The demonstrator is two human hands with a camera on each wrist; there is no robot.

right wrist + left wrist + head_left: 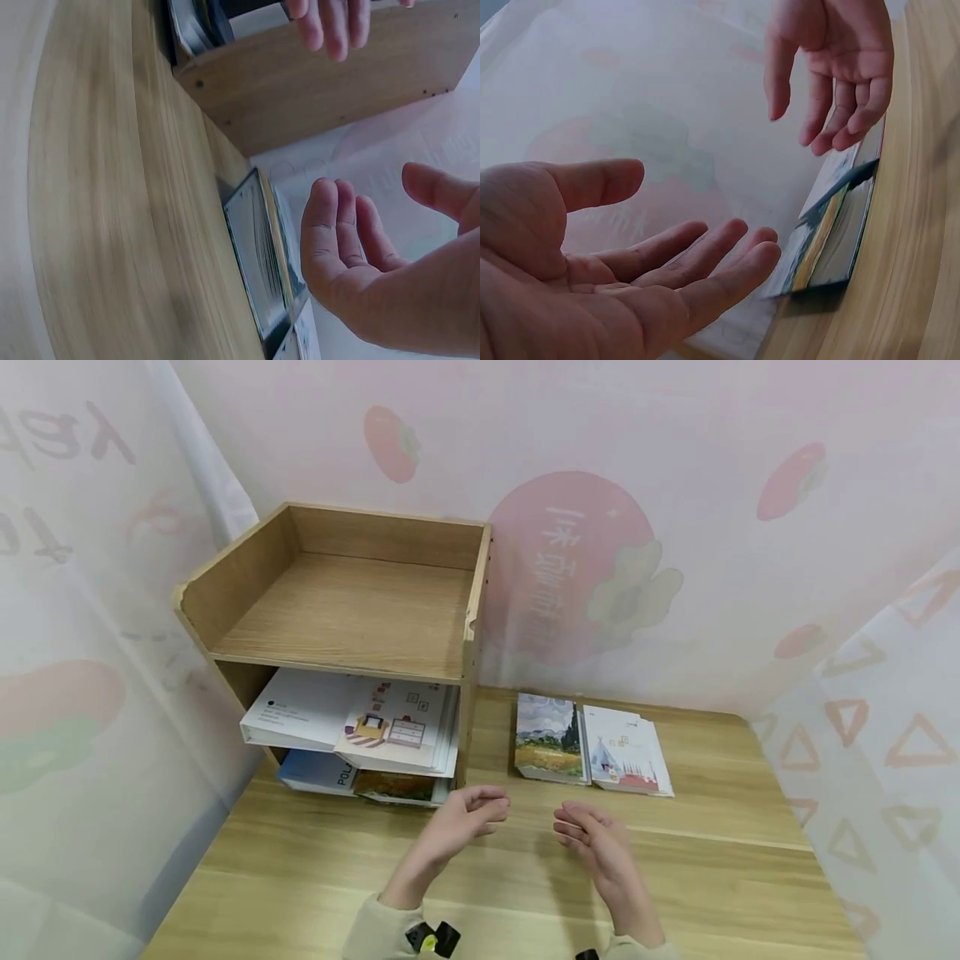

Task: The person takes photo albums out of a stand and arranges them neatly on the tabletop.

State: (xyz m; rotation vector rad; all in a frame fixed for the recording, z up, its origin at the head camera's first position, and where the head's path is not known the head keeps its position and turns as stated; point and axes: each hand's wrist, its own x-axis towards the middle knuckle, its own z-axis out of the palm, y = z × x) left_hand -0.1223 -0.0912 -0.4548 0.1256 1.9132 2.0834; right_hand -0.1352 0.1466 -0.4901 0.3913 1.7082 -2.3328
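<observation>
Head view, at nine: strawberry-print sheet (63,610), thin matte fabric, soft folds, faded lettering. Between nine and ten, boxy wooden shelf unit (352,610), smooth fine grain, low-walled top tray, rounded front corner, chipped right edge. Middle tier, between eight and nine, thick white book (296,702), then at eight yellow-armchair-cover book (405,753), overlapping it, both jutting past the shelf front. Bottom tier: blue-cover book (315,768) at eight, dark landscape-cover book (393,785) at seven, both flat.

At six, left hand (463,820), bare, released, near the shelf's lower right corner: wrist angled up out of a cream sleeve (386,931), palm turned inward, thumb apart, fingers lightly bent. Below, table (517,885), wood-grain, banded pale and brown. At half past four, landscape-painting book (549,739), thick rectangular block lying flat on the table, dark-edged in the wrist views. At five, right hand (603,843), likewise released, facing the left palm across a gap, fingers loosely curved, thumb apart; near the books, apart from them. At four, just beside the painted cover, white tent-cover book (622,747), flat, layered right edge. At three, triangle-print sheet (885,710), pale, orange and tan outlines.
</observation>
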